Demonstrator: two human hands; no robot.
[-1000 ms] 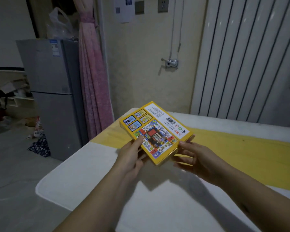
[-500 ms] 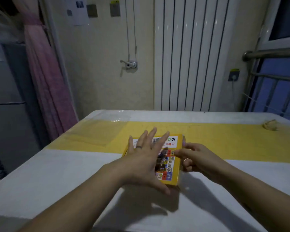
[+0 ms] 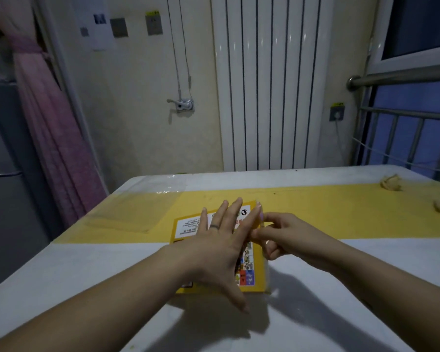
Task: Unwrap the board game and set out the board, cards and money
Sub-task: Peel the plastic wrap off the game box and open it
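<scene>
L hand (image 3: pixel 221 250) fingers straight, flat on glossy yellow box (image 3: pixel 186 226); R hand (image 3: pixel 285 237) fingers pinch its edge.

The box (image 3: pixel 249 275) is yellow with a white label and small red and blue squares (mostly covered). The table (image 3: pixel 87 262) is white, crossed by a yellow band (image 3: pixel 328 212); the curtain (image 3: pixel 54 128) is pink.

1 dark ring (image 3: pixel 214 226) on left hand (image 3: pixel 215 252)
</scene>
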